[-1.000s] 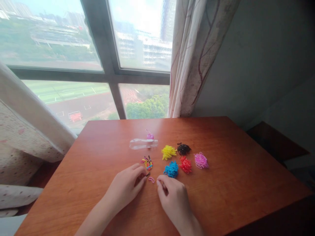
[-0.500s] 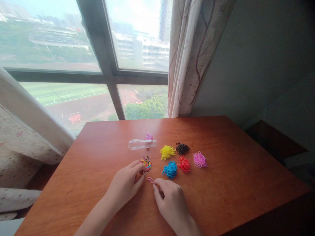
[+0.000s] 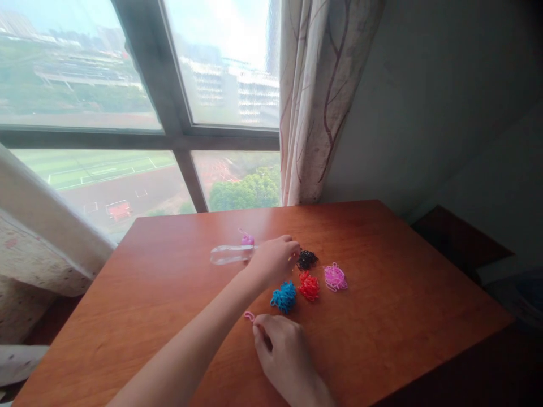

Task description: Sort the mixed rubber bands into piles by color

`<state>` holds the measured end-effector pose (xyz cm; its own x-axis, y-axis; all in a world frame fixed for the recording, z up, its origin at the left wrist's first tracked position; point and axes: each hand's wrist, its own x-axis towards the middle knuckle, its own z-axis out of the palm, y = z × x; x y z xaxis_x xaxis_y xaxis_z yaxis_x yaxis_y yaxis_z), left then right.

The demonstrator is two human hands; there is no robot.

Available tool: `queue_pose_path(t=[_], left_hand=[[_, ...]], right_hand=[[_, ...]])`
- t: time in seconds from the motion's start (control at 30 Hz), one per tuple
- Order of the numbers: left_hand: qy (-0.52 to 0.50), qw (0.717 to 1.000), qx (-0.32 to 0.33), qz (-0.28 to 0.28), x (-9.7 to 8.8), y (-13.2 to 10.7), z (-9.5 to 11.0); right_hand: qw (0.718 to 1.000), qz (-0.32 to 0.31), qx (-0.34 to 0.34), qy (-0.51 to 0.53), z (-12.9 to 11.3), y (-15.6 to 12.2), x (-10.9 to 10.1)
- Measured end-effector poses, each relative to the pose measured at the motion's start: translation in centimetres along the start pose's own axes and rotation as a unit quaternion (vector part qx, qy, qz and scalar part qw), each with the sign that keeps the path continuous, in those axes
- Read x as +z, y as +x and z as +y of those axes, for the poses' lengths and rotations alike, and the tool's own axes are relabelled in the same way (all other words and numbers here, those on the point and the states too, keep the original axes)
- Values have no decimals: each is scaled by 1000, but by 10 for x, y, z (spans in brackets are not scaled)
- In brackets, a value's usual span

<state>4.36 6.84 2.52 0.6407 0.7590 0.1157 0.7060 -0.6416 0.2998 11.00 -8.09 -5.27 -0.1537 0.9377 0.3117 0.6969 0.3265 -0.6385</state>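
Observation:
My left hand is stretched forward over the table, its curled fingertips beside the black pile of small bands. Its fingers are drawn together; what they hold, if anything, is hidden. Behind them only a speck of the yellow pile shows. Nearer to me, my right hand rests on the table, thumb and forefinger pinched on a small pink band that sticks out to the left. Just beyond it lies a blue pile, with a red pile and a pink pile to the right.
A clear plastic bottle lies on its side at the back, partly covered by my left hand. Behind it is a small purple object with a loop. The wooden table meets a window and curtains.
My left hand has moved forward and right, from a mixed-coloured bunch of bands to the yellow and black piles. My right hand keeps its pinch on the pink band. The view has shifted slightly.

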Motion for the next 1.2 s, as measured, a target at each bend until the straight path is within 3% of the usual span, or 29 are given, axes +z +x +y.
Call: queue_pose_path(t=[0.43,0.67,0.83,1.0,1.2], left_hand=[[51,996,33,-69,16,51,19],[34,997,32,-65,15,53,24],[7,999,16,-35,-5,25,12],[-13,1000,-16,-14,-25,-28,-12],[-48,996,-81,4,-20,-95,-39]], right_hand=[[1000,-7,17,-8,0,1,0],[1000,-20,22,-9,-1,1,0],[1000,-10,15,-13,-2,1,-2],[1000,3,10,-19,-3,1,-2],[999,11,4,-50,-2,2,0]])
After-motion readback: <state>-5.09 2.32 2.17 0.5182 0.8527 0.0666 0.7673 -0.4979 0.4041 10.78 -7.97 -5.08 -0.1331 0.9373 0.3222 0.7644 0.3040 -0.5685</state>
